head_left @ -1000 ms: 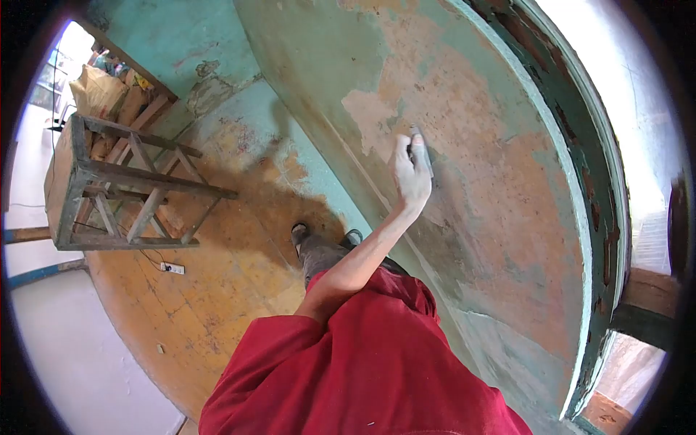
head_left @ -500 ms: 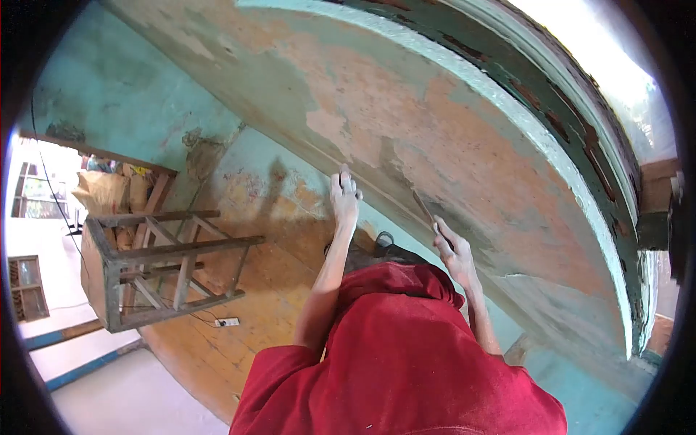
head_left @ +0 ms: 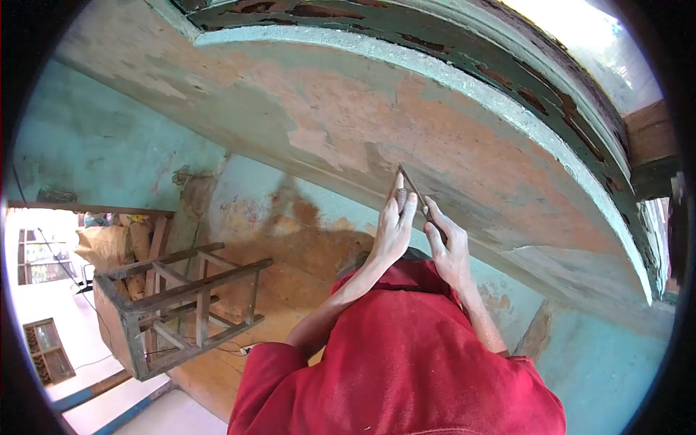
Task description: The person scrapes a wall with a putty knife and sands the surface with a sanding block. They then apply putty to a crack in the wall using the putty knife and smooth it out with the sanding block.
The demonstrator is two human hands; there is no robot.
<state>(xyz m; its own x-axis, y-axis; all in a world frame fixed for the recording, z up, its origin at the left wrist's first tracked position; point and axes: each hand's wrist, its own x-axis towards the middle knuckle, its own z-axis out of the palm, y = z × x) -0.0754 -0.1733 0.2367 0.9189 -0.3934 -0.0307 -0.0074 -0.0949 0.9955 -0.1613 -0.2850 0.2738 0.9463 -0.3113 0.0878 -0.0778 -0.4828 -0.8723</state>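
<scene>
My right hand (head_left: 449, 250) is closed around a thin scraper-like tool (head_left: 412, 184), seen nearly edge-on, its tip pointing up and left. My left hand (head_left: 394, 228) is raised beside it, fingers stretched along the tool near its tip and the thumb close to the blade. Behind both hands spreads a patchy wall surface (head_left: 348, 109) of bare pinkish-brown areas and grey-green paint. The tool's tip overlaps a dark grey patch on it in this view. Below the hands, the red garment (head_left: 399, 355) I wear fills the lower middle.
A curved, pale-edged ledge (head_left: 464, 72) runs along the upper right, beside a dark frame with peeling paint. At left, a wooden stool (head_left: 181, 308) lies at an angle in this view. Filled sacks (head_left: 109, 246) stand by a doorway. A turquoise wall (head_left: 109, 138) lies beyond.
My left hand has moved right, from apart to right beside the tool. The right hand has tilted the tool more upright. The whole view has shifted and turned slightly.
</scene>
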